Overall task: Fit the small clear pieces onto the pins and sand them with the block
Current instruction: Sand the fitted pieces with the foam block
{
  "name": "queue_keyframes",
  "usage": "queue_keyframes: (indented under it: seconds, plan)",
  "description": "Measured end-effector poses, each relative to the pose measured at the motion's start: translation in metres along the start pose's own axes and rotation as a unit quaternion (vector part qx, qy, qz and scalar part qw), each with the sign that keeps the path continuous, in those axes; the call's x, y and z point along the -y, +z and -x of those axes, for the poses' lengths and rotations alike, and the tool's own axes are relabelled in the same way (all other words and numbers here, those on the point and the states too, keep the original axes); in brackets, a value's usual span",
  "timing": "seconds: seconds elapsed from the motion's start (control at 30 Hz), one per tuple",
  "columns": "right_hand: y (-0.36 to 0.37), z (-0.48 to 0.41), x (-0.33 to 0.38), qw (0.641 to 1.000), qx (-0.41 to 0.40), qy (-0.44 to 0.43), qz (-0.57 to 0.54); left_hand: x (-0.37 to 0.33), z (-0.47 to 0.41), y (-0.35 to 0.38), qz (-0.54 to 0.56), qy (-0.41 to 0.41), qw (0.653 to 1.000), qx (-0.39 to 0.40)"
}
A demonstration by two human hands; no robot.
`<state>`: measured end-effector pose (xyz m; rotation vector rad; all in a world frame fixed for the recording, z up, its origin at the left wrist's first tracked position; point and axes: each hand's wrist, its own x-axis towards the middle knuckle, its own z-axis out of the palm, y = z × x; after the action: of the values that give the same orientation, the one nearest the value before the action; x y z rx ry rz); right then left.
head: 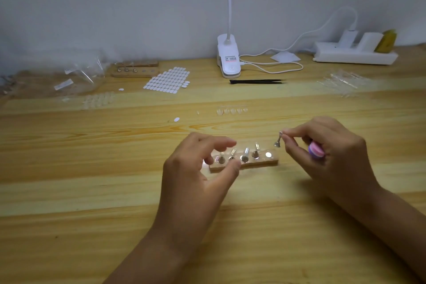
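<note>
Pinching a pin (277,141), right hand (332,157) fingers (291,144) hold it near the holder (258,165).

Small home craft bench: pine worktop (92,191) against plain wall (115,7), clip lamp (228,57) at back, power strip (355,54) right of lamp, tweezers (257,81) just in front, tab sheet (167,80) left, clear pieces (231,110) laid out nearer.
</note>
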<state>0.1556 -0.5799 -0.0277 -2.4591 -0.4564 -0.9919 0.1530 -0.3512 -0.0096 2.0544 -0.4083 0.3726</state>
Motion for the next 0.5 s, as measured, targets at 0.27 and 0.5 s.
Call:
queue_keyframes:
  seconds: [0.27,0.5]
  plan:
    - [0.015,0.002,-0.001,0.991,0.008,-0.111,0.072,0.013,-0.006,0.003,-0.187,-0.047,0.979,0.069]
    - [0.004,-0.002,0.01,0.999,0.048,0.006,-0.01,0.018,-0.008,0.002,-0.173,-0.057,0.98,0.083]
